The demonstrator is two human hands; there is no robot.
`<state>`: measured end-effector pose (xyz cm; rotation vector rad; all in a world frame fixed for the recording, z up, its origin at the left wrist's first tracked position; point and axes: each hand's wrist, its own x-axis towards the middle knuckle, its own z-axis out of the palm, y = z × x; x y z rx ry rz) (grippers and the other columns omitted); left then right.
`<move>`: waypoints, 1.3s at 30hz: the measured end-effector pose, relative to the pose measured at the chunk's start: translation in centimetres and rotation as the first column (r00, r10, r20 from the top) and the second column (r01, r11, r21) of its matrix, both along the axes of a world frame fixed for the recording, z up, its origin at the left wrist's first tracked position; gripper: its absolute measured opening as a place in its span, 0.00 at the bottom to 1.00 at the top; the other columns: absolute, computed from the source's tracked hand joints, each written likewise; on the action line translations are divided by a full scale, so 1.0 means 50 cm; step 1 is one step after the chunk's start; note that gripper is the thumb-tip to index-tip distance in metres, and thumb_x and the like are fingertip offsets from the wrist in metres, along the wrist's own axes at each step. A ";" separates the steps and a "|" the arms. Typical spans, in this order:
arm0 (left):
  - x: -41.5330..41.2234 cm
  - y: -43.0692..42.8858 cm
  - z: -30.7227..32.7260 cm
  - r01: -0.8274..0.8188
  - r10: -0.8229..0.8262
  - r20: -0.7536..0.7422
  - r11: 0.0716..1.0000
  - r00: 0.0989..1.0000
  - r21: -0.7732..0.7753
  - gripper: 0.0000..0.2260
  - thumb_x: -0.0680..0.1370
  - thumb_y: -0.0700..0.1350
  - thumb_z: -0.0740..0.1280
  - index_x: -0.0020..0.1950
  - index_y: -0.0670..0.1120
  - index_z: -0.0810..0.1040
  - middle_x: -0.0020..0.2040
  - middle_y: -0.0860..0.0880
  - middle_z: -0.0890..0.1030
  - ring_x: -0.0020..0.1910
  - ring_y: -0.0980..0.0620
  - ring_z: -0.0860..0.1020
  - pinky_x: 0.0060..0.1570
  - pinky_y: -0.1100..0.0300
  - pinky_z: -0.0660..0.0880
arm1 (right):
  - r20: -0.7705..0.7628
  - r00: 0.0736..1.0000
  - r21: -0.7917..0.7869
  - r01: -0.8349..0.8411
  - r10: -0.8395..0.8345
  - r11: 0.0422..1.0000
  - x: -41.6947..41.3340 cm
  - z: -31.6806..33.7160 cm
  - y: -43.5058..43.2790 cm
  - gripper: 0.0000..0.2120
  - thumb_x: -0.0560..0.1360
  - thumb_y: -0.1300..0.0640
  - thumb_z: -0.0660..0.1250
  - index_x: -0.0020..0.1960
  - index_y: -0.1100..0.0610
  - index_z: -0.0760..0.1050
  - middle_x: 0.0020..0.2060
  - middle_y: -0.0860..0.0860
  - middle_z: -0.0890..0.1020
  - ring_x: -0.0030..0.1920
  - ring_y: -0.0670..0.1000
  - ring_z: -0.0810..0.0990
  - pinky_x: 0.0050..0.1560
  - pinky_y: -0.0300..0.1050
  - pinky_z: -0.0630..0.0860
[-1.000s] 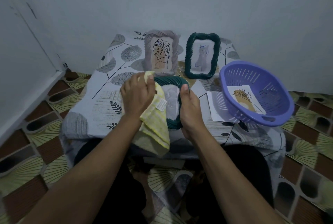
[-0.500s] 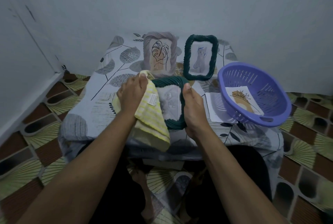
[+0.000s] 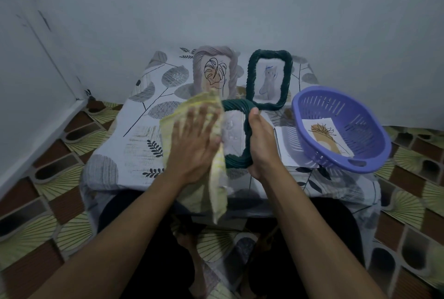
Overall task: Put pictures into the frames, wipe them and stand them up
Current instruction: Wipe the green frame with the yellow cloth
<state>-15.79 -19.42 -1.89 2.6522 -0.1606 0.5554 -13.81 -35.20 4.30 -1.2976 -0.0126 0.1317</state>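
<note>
A dark green woven frame with a pale picture inside stands tilted at the table's near edge. My right hand grips its right side, thumb on the front. My left hand presses a yellow checked cloth flat against the frame's left half with straight, spread fingers; the cloth hangs down past the table edge. Behind stand two finished frames: a grey one with a leaf drawing and a dark green one with a cat picture.
A purple plastic basket sits tilted at the right, holding a picture of a plant. A white sheet lies under it. The small table has a leaf-print cover; walls stand close behind and to the left. Patterned floor tiles surround it.
My left hand has flattened out and slid the cloth up and left across the frame. The right hand keeps its grip on the frame's right side.
</note>
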 end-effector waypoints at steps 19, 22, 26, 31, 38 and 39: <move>-0.004 -0.004 0.008 0.106 -0.106 -0.024 0.994 0.994 -0.007 0.24 0.81 0.63 0.36 0.75 0.65 0.29 0.79 0.59 0.34 0.78 0.55 0.34 0.76 0.44 0.34 | -0.071 0.997 0.164 0.051 -0.040 0.985 0.007 -0.010 -0.004 0.20 0.85 0.46 0.55 0.61 0.59 0.78 0.56 0.59 0.84 0.58 0.60 0.83 0.63 0.64 0.76; 0.033 0.029 0.019 -0.262 0.252 -0.183 0.965 0.950 -0.030 0.28 0.79 0.63 0.37 0.75 0.58 0.27 0.79 0.51 0.32 0.78 0.45 0.32 0.70 0.35 0.31 | -0.080 0.996 0.163 0.049 -0.037 0.985 -0.005 -0.015 0.000 0.22 0.85 0.46 0.54 0.65 0.61 0.75 0.57 0.60 0.84 0.58 0.59 0.83 0.60 0.63 0.78; 0.054 -0.005 0.068 -0.376 0.336 -0.257 0.918 0.906 -0.126 0.36 0.77 0.62 0.39 0.79 0.45 0.34 0.80 0.42 0.35 0.79 0.39 0.37 0.74 0.36 0.36 | -0.097 0.994 0.172 0.057 -0.041 0.984 -0.018 -0.018 0.022 0.23 0.85 0.46 0.55 0.66 0.65 0.75 0.57 0.60 0.84 0.59 0.60 0.83 0.63 0.62 0.77; -0.015 -0.085 0.039 0.084 -0.087 -0.023 0.991 0.996 -0.106 0.28 0.81 0.58 0.42 0.77 0.54 0.31 0.79 0.53 0.33 0.79 0.50 0.33 0.77 0.49 0.34 | -0.050 0.996 0.103 0.085 -0.080 0.991 -0.008 -0.031 0.015 0.21 0.85 0.48 0.56 0.65 0.61 0.77 0.59 0.57 0.83 0.62 0.56 0.81 0.68 0.58 0.74; -0.021 -0.028 -0.012 0.006 -0.007 -0.021 0.998 1.000 -0.065 0.27 0.82 0.58 0.43 0.80 0.58 0.37 0.81 0.60 0.40 0.79 0.56 0.37 0.77 0.44 0.39 | -0.097 0.992 0.133 0.095 -0.083 0.987 -0.009 -0.040 0.000 0.21 0.84 0.46 0.56 0.64 0.61 0.77 0.58 0.58 0.84 0.60 0.57 0.82 0.66 0.60 0.75; -0.017 -0.018 -0.014 -0.081 0.075 -0.045 0.988 0.996 -0.129 0.28 0.82 0.58 0.44 0.80 0.58 0.38 0.81 0.59 0.41 0.80 0.55 0.39 0.76 0.44 0.40 | -0.108 0.990 0.148 0.112 -0.096 0.983 -0.008 -0.040 0.000 0.22 0.84 0.46 0.55 0.65 0.61 0.76 0.58 0.59 0.83 0.61 0.59 0.81 0.65 0.63 0.75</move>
